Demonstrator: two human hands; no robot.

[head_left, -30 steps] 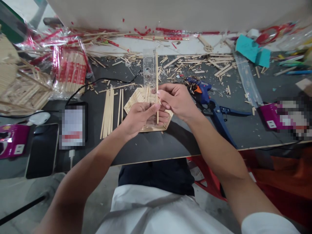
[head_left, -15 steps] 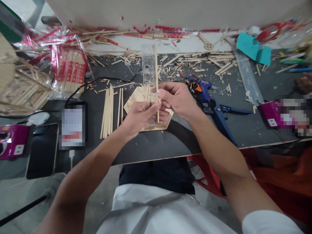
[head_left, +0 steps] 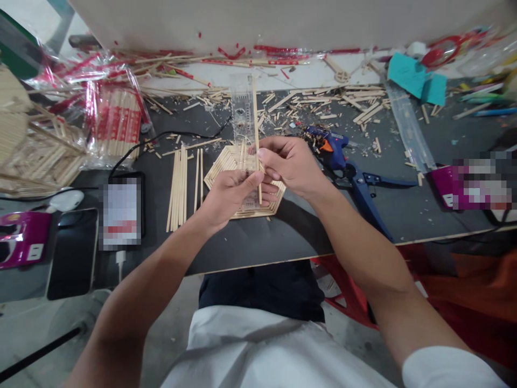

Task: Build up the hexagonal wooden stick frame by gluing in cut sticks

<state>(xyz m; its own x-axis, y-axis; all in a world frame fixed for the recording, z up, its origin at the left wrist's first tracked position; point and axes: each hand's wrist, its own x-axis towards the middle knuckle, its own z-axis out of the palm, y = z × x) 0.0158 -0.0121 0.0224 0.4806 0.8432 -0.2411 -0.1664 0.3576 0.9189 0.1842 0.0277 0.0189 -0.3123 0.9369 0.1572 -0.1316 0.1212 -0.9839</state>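
Over a hexagonal frame of layered wooden sticks (head_left: 220,161), I hold a clear plastic ruler (head_left: 241,121) with a thin wooden stick (head_left: 256,110) lengthwise along its right edge. My left hand (head_left: 226,196) is closed around the ruler's lower part, its thumb on the stick. Thumb and fingers of my right hand (head_left: 293,164) pinch the stick a little higher up. Part of the hexagon is hidden behind both hands. Several loose sticks (head_left: 177,188) lie side by side to the left of the hexagon.
Right of my hands lie a blue glue gun (head_left: 337,151) and blue-handled cutters (head_left: 363,194). Stick offcuts (head_left: 323,102) litter the back. Two phones (head_left: 72,253), bagged sticks (head_left: 119,121) and a black cable (head_left: 169,131) are at left. A purple box (head_left: 444,186) sits at right.
The view has shifted slightly. Both hands keep nearly the same grip on the ruler and stick.
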